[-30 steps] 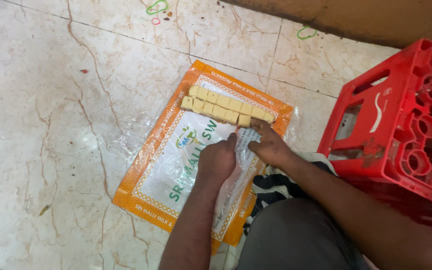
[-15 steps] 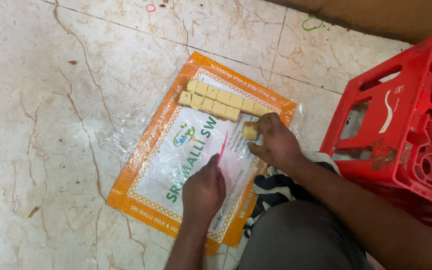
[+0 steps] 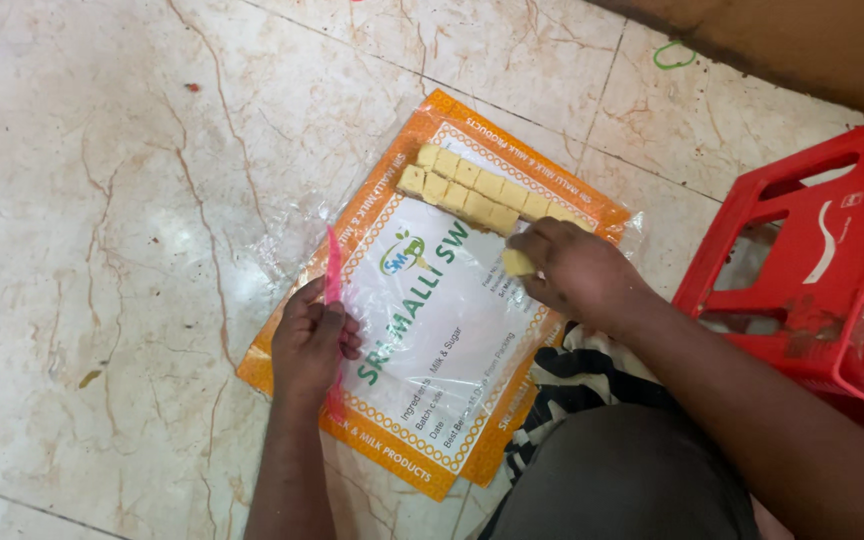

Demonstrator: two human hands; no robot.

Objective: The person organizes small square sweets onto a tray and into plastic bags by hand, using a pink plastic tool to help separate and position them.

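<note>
A flat orange-and-white printed bag [image 3: 432,330] lies on the marble floor under a clear plastic sheet [image 3: 282,240]. Two rows of pale yellow sweet cubes [image 3: 467,188] sit along its far edge. My right hand [image 3: 572,275] pinches one yellow cube [image 3: 518,263] just below the right end of the rows. My left hand [image 3: 312,340] rests on the bag's left edge, gripping a thin pink strip-like tool [image 3: 332,275] that stands upright on the plastic.
A red plastic crate [image 3: 822,270] stands at the right, close to my right arm. A striped cloth [image 3: 592,375] and my dark-clothed knee [image 3: 622,480] fill the lower middle. A brown board [image 3: 782,40] edges the top right.
My left hand has slid left from the bag's middle to its left edge with the pink tool. My right hand has lifted a cube and shifted slightly down.
</note>
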